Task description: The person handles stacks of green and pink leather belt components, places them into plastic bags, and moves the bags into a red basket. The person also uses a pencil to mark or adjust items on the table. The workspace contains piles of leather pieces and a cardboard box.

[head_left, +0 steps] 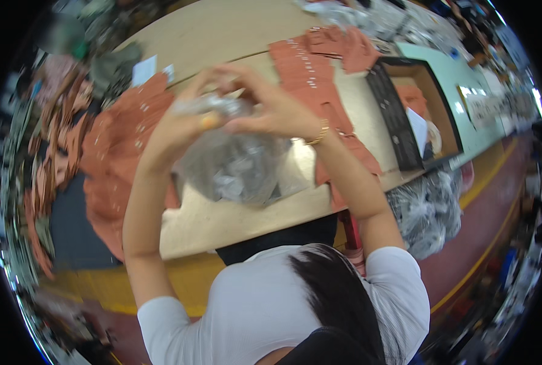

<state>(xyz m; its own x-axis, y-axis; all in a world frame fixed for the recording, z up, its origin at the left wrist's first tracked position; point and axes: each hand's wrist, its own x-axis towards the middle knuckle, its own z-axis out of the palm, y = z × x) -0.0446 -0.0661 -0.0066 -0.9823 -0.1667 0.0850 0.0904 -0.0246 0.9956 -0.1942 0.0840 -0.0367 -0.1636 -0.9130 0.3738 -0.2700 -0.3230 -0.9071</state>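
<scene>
A clear plastic bag [240, 170] with small pale, greyish pieces inside hangs just above the table in front of me. My left hand [186, 125] grips its gathered neck from the left side. From the right, my right hand [277, 109] is curled round to the same neck, thumb and fingers pinching the plastic; a gold bracelet circles that wrist. The fingertips of both hands meet near the top of the bag, where motion blurs them a little.
Stacked orange-brown fabric pieces [122, 140] with small white tags lie to the left. More such pieces [310, 73] run along the table's right side. An open black-sided box [396, 115] holds fabric and paper. Below it sits a filled plastic bag [426, 213].
</scene>
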